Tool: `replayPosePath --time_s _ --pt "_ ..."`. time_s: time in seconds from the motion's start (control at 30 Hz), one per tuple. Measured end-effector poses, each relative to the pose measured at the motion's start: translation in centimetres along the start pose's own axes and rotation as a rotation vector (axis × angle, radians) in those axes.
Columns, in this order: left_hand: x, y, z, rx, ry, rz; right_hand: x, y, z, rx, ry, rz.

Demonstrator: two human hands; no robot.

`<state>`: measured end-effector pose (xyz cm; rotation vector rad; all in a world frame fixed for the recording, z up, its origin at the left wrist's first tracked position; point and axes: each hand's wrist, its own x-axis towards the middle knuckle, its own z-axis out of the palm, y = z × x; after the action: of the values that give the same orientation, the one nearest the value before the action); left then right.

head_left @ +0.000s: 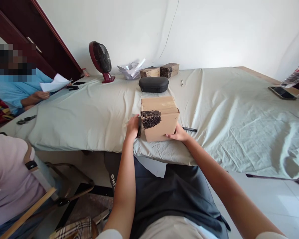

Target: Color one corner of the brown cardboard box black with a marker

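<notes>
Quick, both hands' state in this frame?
Left hand: at a dark object beside the cardboard box; whether gripping cannot be told.
Right hand: at the box's lower right corner, thumb against its front; grip unclear.

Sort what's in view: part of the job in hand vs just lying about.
Apparently in use: cardboard box, at the right hand; dark object beside it, at the left hand.
Apparently lying about: black case; fan; phone; black pen.

Behind 1 cloth-covered table (229, 106) stand a white wall (214, 36) and, left, a dark red door (51, 49).
</notes>
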<state>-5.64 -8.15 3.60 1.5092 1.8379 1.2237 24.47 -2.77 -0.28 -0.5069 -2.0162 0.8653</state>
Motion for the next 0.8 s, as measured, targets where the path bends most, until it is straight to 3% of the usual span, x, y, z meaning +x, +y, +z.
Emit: replayPosePath --time_s 0.1,0.13,0.2,0.37,0.47,0.63,0.8 --pt "1.2 1.4 -1.2 0.543 -0.129 -0.311 0.0 0.3 0.0 0.014 0.028 0.025" --pt "1.7 1.9 -1.3 0.712 -0.191 -0.369 0.0 0.3 -0.1 0.01 0.036 0.039" --pt "3.0 3.0 -1.3 0.847 -0.264 -0.378 0.0 0.4 -0.2 -0.002 0.045 0.055" --pt "6.4 3.8 -1.2 0.863 -0.35 -0.407 0.1 0.1 -0.4 -0.033 0.077 0.057" --pt "7.7 3.0 -2.0 0.87 -0.388 -0.405 0.1 0.0 -0.4 -0.033 0.102 0.084" --pt "8.2 0.9 -3.8 0.862 -0.446 -0.283 0.1 0.0 -0.4 -0.039 0.104 0.096" --pt "7.8 -0.2 -3.8 0.898 -0.323 -0.298 -0.1 0.0 -0.4 -0.084 0.154 0.139"
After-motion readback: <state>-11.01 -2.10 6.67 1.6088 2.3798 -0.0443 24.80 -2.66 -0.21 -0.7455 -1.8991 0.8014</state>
